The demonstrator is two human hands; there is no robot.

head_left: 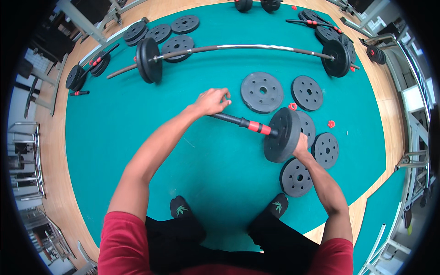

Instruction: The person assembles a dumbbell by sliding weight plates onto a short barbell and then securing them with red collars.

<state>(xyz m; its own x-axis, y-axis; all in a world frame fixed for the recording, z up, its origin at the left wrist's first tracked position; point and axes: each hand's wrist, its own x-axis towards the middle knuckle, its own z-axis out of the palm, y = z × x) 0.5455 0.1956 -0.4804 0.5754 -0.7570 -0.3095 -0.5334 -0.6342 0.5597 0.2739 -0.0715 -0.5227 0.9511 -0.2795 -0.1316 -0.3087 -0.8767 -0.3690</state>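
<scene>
from where i stand, the left hand is clenched around the bare end of the short dumbbell bar, held over the green mat. 1 black plate is already on the other end; the right hand steadies its rim, fingers mostly hidden. the red collar and 5 spare plates lie just beside, unmounted.

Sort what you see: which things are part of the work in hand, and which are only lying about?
In hand:
left hand gripping the short bar
right hand on the upright black plate
red collar on the bar

Lying about:
long barbell
flat plates on the green mat
loose red nut
</scene>
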